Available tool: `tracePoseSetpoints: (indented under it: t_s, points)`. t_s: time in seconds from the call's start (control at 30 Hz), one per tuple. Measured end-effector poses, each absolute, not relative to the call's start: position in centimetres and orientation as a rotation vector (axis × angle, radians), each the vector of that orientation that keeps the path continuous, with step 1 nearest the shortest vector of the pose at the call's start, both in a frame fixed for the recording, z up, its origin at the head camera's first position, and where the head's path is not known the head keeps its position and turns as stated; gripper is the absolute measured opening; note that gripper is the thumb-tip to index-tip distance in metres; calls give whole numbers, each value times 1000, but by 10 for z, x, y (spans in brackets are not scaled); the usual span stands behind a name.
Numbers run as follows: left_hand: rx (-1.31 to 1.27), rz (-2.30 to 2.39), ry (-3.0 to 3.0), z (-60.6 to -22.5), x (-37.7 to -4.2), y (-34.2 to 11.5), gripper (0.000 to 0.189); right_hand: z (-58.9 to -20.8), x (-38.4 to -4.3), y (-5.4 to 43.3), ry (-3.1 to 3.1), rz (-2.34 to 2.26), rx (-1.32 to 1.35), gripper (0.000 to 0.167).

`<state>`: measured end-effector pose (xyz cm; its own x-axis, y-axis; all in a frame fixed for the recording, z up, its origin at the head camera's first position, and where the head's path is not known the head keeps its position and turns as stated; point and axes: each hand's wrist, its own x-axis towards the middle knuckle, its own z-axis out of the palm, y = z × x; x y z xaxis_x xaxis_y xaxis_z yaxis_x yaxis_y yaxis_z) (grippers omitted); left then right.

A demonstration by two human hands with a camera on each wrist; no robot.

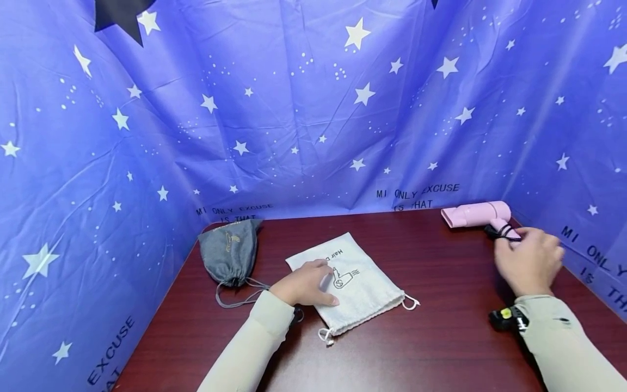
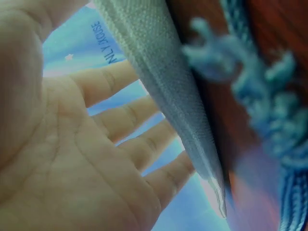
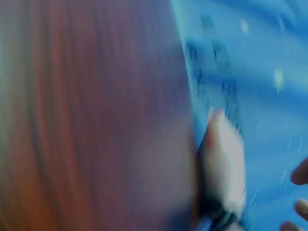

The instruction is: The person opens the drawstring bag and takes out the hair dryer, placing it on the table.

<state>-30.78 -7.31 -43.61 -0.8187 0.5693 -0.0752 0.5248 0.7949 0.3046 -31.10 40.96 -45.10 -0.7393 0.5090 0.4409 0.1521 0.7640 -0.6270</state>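
My left hand (image 1: 306, 284) rests over the left part of a white drawstring bag (image 1: 369, 283) printed with a hair dryer drawing. In the left wrist view its fingers reach out fairly straight along the edge of the bag's cloth (image 2: 159, 77). At the far right of the table lies a pink hair dryer (image 1: 477, 214) with a black cord (image 1: 501, 233) around its handle. My right hand (image 1: 531, 261) is at the handle's near end. The right wrist view is blurred; there, fingertips (image 3: 301, 209) appear apart from the dryer (image 3: 224, 163).
A grey drawstring bag (image 1: 227, 253) lies at the back left, its cord (image 1: 237, 302) loose on the table. The dark red wooden table (image 1: 431, 326) is walled in by a blue curtain (image 1: 294, 109) with white stars.
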Motion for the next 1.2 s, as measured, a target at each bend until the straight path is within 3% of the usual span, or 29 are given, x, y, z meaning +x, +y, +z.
tracePoseSetpoints:
  t_s: [0.23,0.57,0.8,1.2]
  points:
    - [839,289,2939,-439,-297,-70,76,-443,-318,314,-2496,675,211,36]
    - [720,-32,3049,-437,-282,-69,101,-439,-292,207,-2721,435,875,70]
    - [678,-117,2995,-441,-277,-68,103,-447,-279,179,-2804,337,1057,77]
    - [641,-159,2999,-436,-278,-60,99,-449,-280,175,-2917,279,1092,75]
